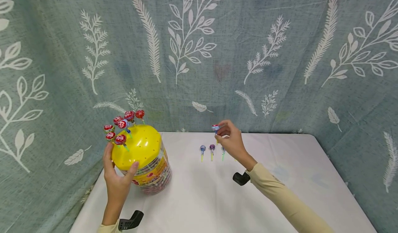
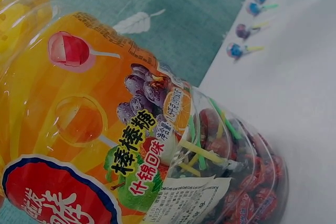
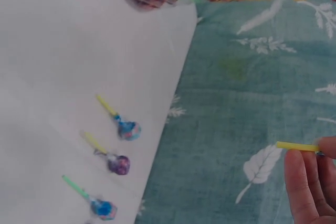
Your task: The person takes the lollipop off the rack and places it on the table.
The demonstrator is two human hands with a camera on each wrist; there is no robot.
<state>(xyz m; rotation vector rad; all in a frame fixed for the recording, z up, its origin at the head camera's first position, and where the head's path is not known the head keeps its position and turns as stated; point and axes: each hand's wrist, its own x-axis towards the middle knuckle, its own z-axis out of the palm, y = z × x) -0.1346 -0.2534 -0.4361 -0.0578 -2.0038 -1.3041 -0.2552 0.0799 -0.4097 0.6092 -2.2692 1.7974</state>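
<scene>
A large clear plastic jar with a yellow lid stands on the table at the left, leaning slightly. My left hand grips it near the lid, thumb in front and fingers at the left side. Several wrapped lollipops stick up from holes in the lid. To the right, my right hand pinches a lollipop upright, its wrapped head on top; its yellow stick shows between thumb and fingers in the right wrist view. The left hand is out of sight in the left wrist view.
Several lollipops lie in a row on the white table, among them a purple-wrapped one and a blue-wrapped one. More lollipops fill the jar's lower part. A patterned green-grey cloth hangs behind the table.
</scene>
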